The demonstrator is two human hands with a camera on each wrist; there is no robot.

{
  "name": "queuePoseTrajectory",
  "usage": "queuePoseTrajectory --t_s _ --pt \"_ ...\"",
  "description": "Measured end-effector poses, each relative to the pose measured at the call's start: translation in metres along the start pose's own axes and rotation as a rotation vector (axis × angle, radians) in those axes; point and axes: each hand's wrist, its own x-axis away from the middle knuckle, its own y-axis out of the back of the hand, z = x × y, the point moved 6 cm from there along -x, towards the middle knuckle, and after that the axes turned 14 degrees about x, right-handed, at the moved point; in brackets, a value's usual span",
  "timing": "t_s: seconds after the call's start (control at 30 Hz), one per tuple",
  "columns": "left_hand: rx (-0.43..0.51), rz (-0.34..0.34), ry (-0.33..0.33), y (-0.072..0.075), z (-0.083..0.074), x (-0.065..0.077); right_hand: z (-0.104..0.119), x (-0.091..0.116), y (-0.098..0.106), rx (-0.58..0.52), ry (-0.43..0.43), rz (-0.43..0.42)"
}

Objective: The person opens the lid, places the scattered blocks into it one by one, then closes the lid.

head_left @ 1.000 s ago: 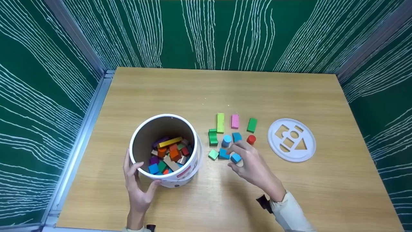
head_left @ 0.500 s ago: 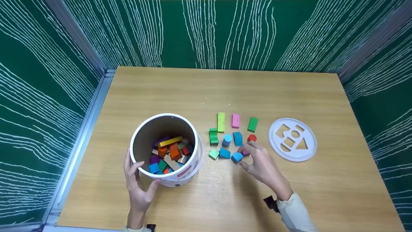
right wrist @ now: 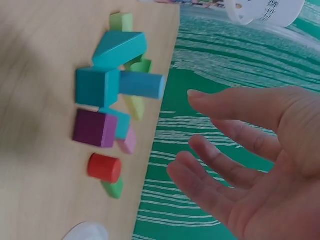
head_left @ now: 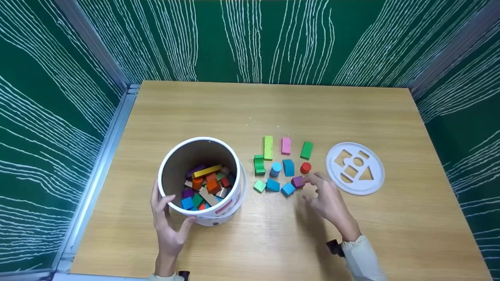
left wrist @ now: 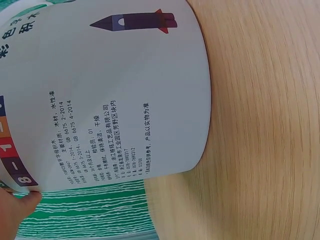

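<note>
My left hand (head_left: pixel 168 230) holds the near-left side of a white bucket (head_left: pixel 199 221), a finger over its rim and the thumb at its front. In the left wrist view the bucket's printed wall (left wrist: pixel 120 95) fills much of the frame, with the thumb (left wrist: pixel 17 207) at its rim. Blocks of many colours lie inside. My right hand (head_left: pixel 328 199) is just right of a purple cube (head_left: pixel 298 182), holding nothing. The right wrist view shows its fingers apart and relaxed. Beside the purple cube stand a blue cube (head_left: pixel 288 189), a blue block (head_left: pixel 273 185) and a light green block (head_left: pixel 259 186).
Behind that row are a blue cylinder (head_left: pixel 275 169), a blue curved block (head_left: pixel 288 168), a red cylinder (head_left: pixel 305 168) and a green notched block (head_left: pixel 259 165). Yellow-green (head_left: pixel 268 147), pink (head_left: pixel 286 146) and green (head_left: pixel 306 150) blocks lie farther back. A white lid (head_left: pixel 331 168) with cutouts lies right.
My right hand has moved right, away from the blue blocks. The purple cube now shows fully beside the blue cube, released from the fingers. The left hand and bucket have stayed put.
</note>
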Motion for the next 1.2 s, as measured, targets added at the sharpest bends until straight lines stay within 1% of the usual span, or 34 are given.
queuePoseTrajectory --t_s 0.23,0.53,0.63,0.77,0.83,1.0,1.2 --pt "-0.017 0.001 0.012 0.001 0.001 0.001 -0.021 -0.003 -0.009 -0.039 -0.053 0.014" --pt "-0.027 0.001 0.035 0.001 0.002 0.001 -0.037 -0.012 -0.023 -0.063 -0.095 0.050" --pt "-0.029 -0.002 0.035 0.001 0.002 0.001 -0.040 -0.015 -0.028 -0.067 -0.089 0.052" --pt "-0.020 -0.003 0.024 0.001 0.002 0.001 -0.042 -0.019 -0.033 -0.062 -0.056 0.020" --pt "-0.019 -0.003 0.023 0.000 0.002 0.001 -0.044 -0.021 -0.036 -0.064 -0.049 0.017" --pt "-0.038 -0.004 0.041 0.000 0.003 0.001 -0.048 -0.028 -0.045 -0.071 -0.078 0.071" --pt "-0.058 -0.007 0.062 0.002 0.003 0.001 -0.047 -0.029 -0.054 -0.066 -0.087 0.090"
